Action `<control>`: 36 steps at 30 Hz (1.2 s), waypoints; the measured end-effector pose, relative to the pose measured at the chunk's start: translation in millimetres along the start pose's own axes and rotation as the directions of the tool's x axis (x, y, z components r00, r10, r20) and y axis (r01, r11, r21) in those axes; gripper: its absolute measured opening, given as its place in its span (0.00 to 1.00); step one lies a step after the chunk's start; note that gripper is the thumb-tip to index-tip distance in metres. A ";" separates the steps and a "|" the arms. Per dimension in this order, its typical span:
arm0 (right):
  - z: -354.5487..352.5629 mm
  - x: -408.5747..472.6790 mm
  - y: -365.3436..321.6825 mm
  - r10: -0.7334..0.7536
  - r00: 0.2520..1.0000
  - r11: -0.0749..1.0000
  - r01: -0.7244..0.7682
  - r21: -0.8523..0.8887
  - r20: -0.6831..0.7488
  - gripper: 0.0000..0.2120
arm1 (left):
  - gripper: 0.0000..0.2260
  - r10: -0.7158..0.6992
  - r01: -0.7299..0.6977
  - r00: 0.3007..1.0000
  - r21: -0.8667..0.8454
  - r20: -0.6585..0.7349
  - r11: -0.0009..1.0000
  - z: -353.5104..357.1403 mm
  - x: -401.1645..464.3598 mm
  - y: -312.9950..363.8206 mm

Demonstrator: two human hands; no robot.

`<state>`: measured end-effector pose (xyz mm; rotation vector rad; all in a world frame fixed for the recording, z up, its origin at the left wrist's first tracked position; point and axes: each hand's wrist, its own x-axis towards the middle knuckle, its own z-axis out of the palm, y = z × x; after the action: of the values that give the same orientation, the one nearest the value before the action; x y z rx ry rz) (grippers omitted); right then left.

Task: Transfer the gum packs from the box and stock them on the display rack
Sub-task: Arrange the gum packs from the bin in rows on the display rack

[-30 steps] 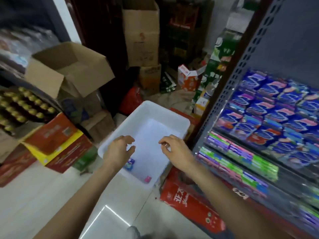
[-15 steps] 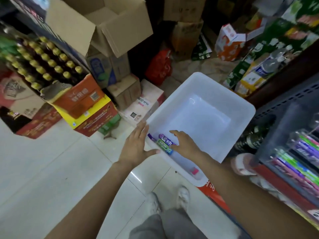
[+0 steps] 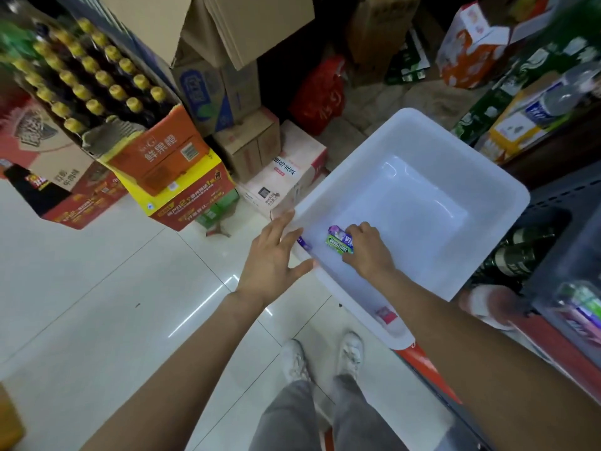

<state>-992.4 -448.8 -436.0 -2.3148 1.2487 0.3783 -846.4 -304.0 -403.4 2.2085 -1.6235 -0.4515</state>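
A white plastic box point(image 3: 487, 177) stands on the floor beside the display rack point(image 3: 582, 307). Inside it, near the left wall, my right hand point(image 3: 369, 250) grips a green gum pack point(image 3: 339, 245) and a purple gum pack point(image 3: 338, 232) together. Another purple pack point(image 3: 304, 243) lies against the box's left wall. A pink pack point(image 3: 386, 314) lies in the near corner. My left hand point(image 3: 273, 262) rests with straight fingers on the outside of the box's left rim, holding nothing.
Cardboard cartons point(image 3: 247, 148) and a crate of yellow-capped bottles point(image 3: 94, 83) crowd the left and back. Dark bottles point(image 3: 517, 255) lie under the rack at the right. Pale floor tiles point(image 3: 113, 304) spread to the left; my shoes point(image 3: 325, 356) stand below the box.
The view has dropped from the rack to the box. My right hand has closed on the green and purple packs by the left wall. My left hand has settled against the box's rim.
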 end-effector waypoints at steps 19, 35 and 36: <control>-37.5 -34.0 -16.8 0.119 0.991 0.592 -0.119 0.797 0.059 0.13 | 0.13 -0.197 0.267 0.962 -0.502 0.188 0.823 -3.0 44.8 37.3; -22.3 -2.7 -54.0 -0.205 0.960 0.850 0.078 0.521 0.191 0.18 | 0.07 -0.562 0.440 0.775 -0.885 0.288 0.153 -40.1 3.8 1.9; -20.2 -0.9 -55.6 -0.226 0.952 0.850 0.088 0.519 0.208 0.17 | 0.07 -0.574 0.447 0.769 -0.879 0.281 0.169 -38.3 1.1 -2.0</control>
<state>-946.0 -432.9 -403.0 -1.8276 0.8853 0.2501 -826.9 -300.7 -370.5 1.6539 -0.1846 -1.0747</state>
